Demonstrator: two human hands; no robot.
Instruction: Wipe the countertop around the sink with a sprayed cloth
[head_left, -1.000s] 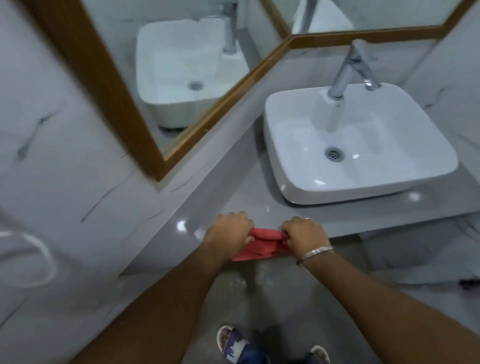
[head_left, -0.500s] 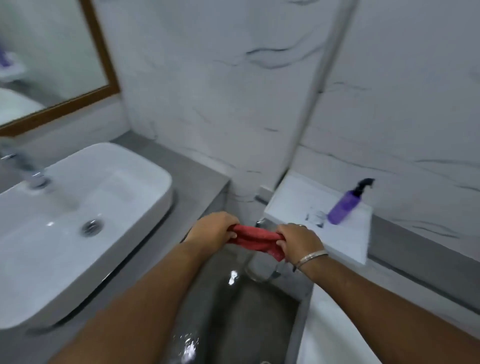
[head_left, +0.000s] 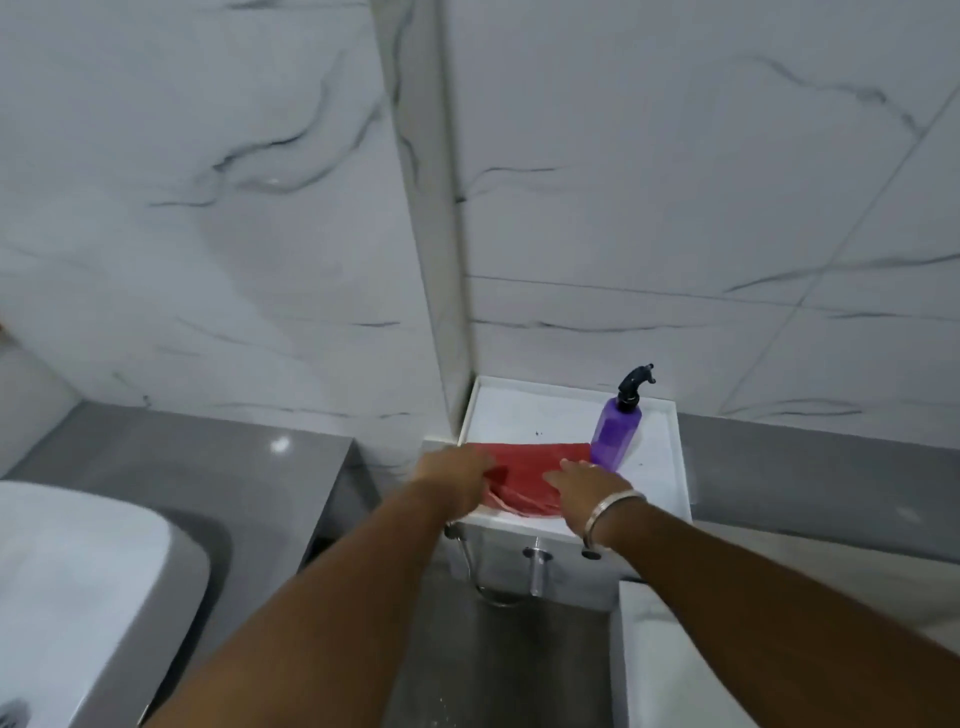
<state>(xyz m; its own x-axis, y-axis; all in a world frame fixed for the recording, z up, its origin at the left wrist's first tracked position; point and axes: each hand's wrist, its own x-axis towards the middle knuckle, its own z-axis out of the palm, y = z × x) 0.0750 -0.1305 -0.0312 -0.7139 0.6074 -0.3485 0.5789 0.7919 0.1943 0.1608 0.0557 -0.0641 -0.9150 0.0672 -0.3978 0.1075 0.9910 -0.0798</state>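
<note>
A red cloth (head_left: 524, 462) lies spread on a white ledge (head_left: 660, 467) in the corner of the marble walls. My left hand (head_left: 452, 475) grips the cloth's left edge with curled fingers. My right hand (head_left: 584, 486), with a metal bracelet on the wrist, rests flat on the cloth's right part, fingers stretched out. A purple spray bottle (head_left: 615, 431) with a black nozzle stands upright on the ledge, just right of the cloth. The white sink (head_left: 78, 582) sits at the lower left on the grey countertop (head_left: 208, 457).
Below the ledge a chrome valve (head_left: 537, 569) and a thin hose stick out over the wet grey floor (head_left: 493, 665). A grey band (head_left: 810, 478) runs along the wall to the right. A white surface (head_left: 675, 675) lies at the lower right.
The view has swung right, away from the sink. Both hands carried the bunched cloth forward to the white ledge, where it now lies spread beside the spray bottle.
</note>
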